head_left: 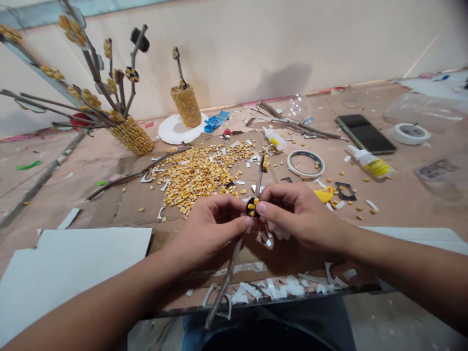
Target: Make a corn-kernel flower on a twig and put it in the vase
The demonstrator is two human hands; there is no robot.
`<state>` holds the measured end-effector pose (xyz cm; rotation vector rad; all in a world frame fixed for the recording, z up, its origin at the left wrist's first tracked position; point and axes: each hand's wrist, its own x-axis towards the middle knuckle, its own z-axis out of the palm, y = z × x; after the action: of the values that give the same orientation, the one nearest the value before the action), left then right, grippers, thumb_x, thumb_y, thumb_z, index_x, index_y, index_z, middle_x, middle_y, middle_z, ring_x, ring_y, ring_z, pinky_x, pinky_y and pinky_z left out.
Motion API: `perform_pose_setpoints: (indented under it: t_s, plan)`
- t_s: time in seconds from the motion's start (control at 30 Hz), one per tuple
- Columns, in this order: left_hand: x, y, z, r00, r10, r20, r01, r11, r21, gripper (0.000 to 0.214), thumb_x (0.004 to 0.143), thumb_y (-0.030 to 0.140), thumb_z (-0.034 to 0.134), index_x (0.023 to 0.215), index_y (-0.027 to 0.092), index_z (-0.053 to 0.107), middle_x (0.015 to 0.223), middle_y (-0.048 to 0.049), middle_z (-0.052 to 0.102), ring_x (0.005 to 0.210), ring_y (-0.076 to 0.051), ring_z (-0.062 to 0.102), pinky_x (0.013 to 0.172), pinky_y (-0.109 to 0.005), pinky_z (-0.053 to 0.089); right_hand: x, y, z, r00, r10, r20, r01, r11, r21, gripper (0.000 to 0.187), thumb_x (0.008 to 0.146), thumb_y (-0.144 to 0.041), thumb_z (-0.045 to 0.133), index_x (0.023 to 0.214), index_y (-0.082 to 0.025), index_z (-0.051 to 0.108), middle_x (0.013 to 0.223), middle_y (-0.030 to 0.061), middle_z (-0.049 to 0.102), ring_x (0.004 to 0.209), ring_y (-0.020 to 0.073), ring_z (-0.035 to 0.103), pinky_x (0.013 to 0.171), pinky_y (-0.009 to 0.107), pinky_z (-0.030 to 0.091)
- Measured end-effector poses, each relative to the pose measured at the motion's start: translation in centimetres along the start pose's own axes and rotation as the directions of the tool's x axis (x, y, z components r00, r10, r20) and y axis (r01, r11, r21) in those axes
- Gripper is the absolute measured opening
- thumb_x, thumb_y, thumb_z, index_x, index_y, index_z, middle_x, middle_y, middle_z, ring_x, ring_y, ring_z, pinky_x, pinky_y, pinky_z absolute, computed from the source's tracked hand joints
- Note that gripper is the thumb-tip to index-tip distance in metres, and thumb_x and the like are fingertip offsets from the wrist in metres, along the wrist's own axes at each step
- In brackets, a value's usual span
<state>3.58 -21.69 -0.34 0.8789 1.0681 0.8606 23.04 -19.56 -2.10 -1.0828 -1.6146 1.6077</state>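
Note:
Between my two hands is a small black disc (251,207) with yellow corn kernels on it, like a flower. My left hand (215,219) pinches its left edge with thumb and fingers. From the other side, the thumb of my right hand (292,209) presses on a kernel, its fingers curled behind. A thin brown stick (230,268) passes behind the disc and slants down past the table edge. Near its upper end sits another cluster of corn kernels (264,163). Whether the disc is fixed to the stick is hidden by my fingers.
Loose corn kernels (197,180) lie heaped on cardboard beyond my hands. Two corn-covered vases (132,135) hold twigs at the back left. Glue bottles (373,162), tape rolls (305,164), a phone (365,133) and paper scraps (270,288) lie around. White card (80,268) is at left.

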Motion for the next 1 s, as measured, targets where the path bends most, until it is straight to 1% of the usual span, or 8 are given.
perform_pose_setpoints:
  t_s: [0.13,0.27,0.37,0.5,0.6,0.87,0.93,1.0]
  plan:
    - [0.0,-0.1,0.0,1.000,-0.004,0.022,0.005,1.000,-0.016,0.029,0.061,0.031,0.099,0.073,0.015,0.077,0.070,-0.0021,0.074,0.064,-0.013,0.067,0.068,-0.027,0.058,0.1,0.0,0.0,1.000,0.014,0.005,-0.014,1.000,0.004,0.042,0.090,-0.055,0.076,0.073,-0.019,0.062,0.058,-0.0032,0.059,0.049,0.0105,0.053,0.047,0.023,0.043]
    - [0.1,0.0,-0.3,1.000,-0.011,0.002,0.011,0.999,0.040,0.027,0.062,0.026,0.097,0.075,0.014,0.076,0.071,-0.0027,0.074,0.065,-0.014,0.067,0.066,-0.026,0.055,0.2,0.1,-0.3,0.999,0.006,-0.039,-0.010,0.994,-0.113,0.040,0.091,-0.055,0.073,0.074,-0.019,0.065,0.060,-0.0005,0.062,0.053,0.0130,0.056,0.049,0.026,0.042]
    - [0.2,-0.1,-0.5,0.999,-0.026,-0.033,0.029,0.995,0.100,0.025,0.066,0.023,0.092,0.079,0.014,0.073,0.072,-0.0019,0.072,0.065,-0.014,0.066,0.064,-0.027,0.053,0.4,0.0,-0.9,0.985,-0.095,-0.141,0.055,0.963,-0.263,0.036,0.094,-0.049,0.068,0.073,-0.020,0.066,0.063,0.0010,0.064,0.056,0.0140,0.055,0.052,0.027,0.040]
    - [0.1,-0.4,-0.7,0.997,-0.013,-0.074,0.030,0.969,0.243,0.036,0.074,0.023,0.086,0.104,0.016,0.067,0.074,-0.0002,0.072,0.065,-0.016,0.068,0.064,-0.028,0.053,0.7,-0.1,-2.0,0.940,-0.236,-0.248,0.116,0.902,-0.417,0.036,0.096,-0.043,0.068,0.067,-0.023,0.062,0.058,-0.0004,0.058,0.053,0.0139,0.047,0.053,0.030,0.036]
    - [-0.2,-0.8,-0.7,0.998,0.053,-0.032,-0.034,0.902,0.431,0.038,0.081,0.021,0.080,0.114,0.019,0.062,0.076,0.0001,0.074,0.067,-0.016,0.068,0.063,-0.027,0.050,0.9,-0.3,-2.6,0.910,-0.286,-0.301,0.131,0.886,-0.444,0.036,0.096,-0.042,0.071,0.066,-0.025,0.060,0.061,0.0005,0.058,0.055,0.0152,0.048,0.054,0.032,0.036]
    - [-0.6,-1.6,-1.5,0.988,0.141,0.062,-0.141,0.665,0.734,0.019,0.090,0.022,0.073,0.108,0.021,0.068,0.087,-0.0022,0.078,0.075,-0.017,0.070,0.067,-0.028,0.050,1.2,-0.8,-3.5,0.876,-0.319,-0.361,0.125,0.875,-0.468,0.036,0.097,-0.043,0.067,0.066,-0.026,0.060,0.060,0.0017,0.059,0.052,0.0155,0.044,0.052,0.034,0.032]
    - [-0.6,-1.6,-1.6,0.986,0.151,0.074,-0.153,0.629,0.762,0.016,0.091,0.023,0.072,0.106,0.022,0.068,0.089,-0.0021,0.078,0.079,-0.018,0.071,0.070,-0.029,0.050,1.6,-0.7,-4.2,0.881,-0.330,-0.339,0.100,0.831,-0.547,0.032,0.097,-0.040,0.064,0.068,-0.025,0.061,0.061,0.0018,0.061,0.053,0.0154,0.046,0.054,0.034,0.033]
    - [-0.7,-1.5,-1.7,0.986,0.149,0.078,-0.153,0.602,0.783,0.014,0.091,0.024,0.072,0.104,0.022,0.068,0.089,-0.0018,0.078,0.080,-0.018,0.072,0.069,-0.028,0.050,2.0,-0.4,-5.4,0.913,-0.314,-0.259,0.075,0.756,-0.650,0.024,0.095,-0.036,0.064,0.073,-0.024,0.064,0.065,0.0019,0.065,0.057,0.0158,0.051,0.058,0.033,0.036]
